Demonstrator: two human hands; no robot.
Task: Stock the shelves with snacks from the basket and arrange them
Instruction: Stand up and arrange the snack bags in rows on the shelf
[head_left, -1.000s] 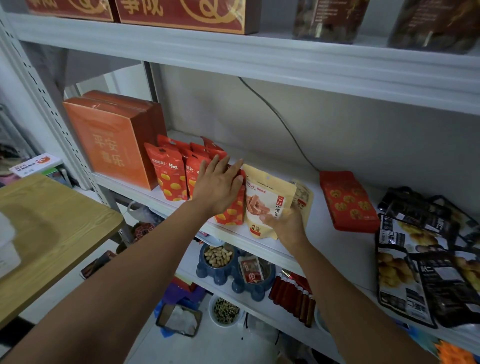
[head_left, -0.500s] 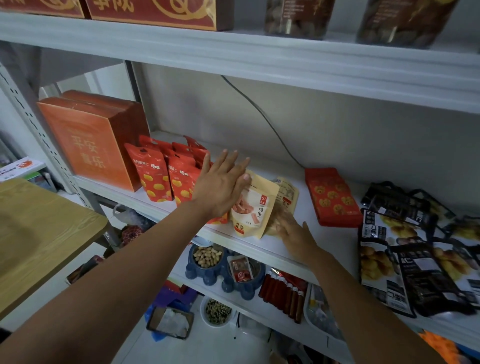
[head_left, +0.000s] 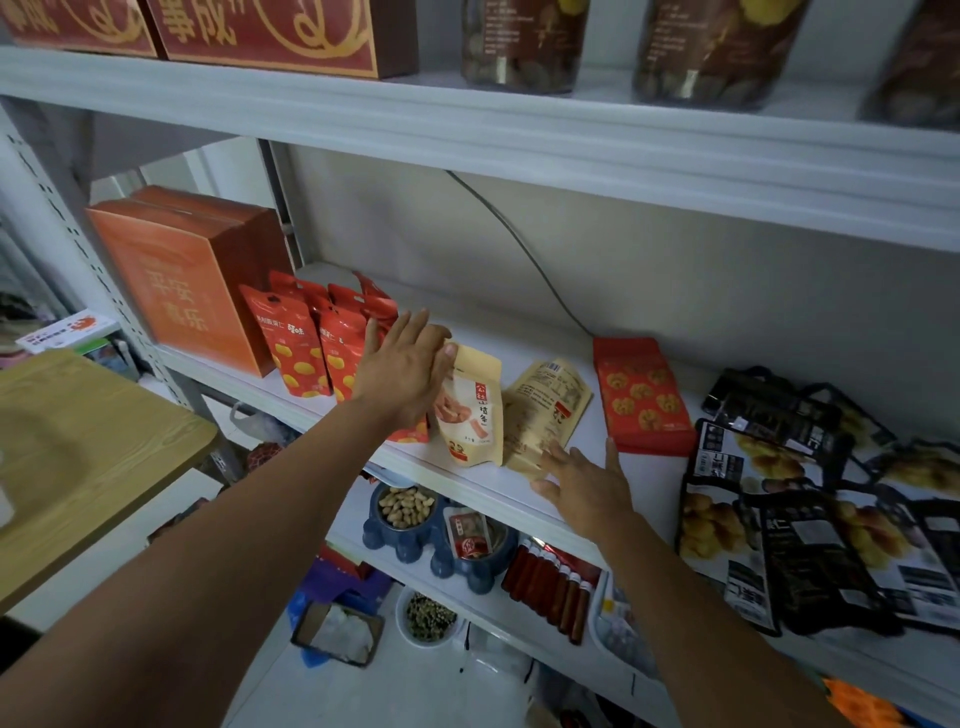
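On the middle white shelf (head_left: 519, 499) several red snack pouches (head_left: 296, 353) stand in a row. My left hand (head_left: 405, 369) lies flat and open against the front of the rightmost red pouches, its fingertips touching the top of an upright tan pouch (head_left: 470, 410). A second tan pouch (head_left: 545, 410) leans back just right of it, showing its printed back. My right hand (head_left: 587, 483) hovers open at the shelf's front edge, fingers spread just below that leaning pouch. The basket is not in view.
An orange gift box (head_left: 176, 280) stands at the shelf's left end. A flat red packet (head_left: 641, 400) and several black pouches (head_left: 810, 509) lie to the right. A wooden table (head_left: 67, 447) is at my left. Blue bowls (head_left: 415, 519) and red sticks sit on the lower shelf.
My right hand has let go of the front tan pouch and dropped back to the shelf edge. The tan pouch now stands by itself, and my left hand has flattened and slid right.
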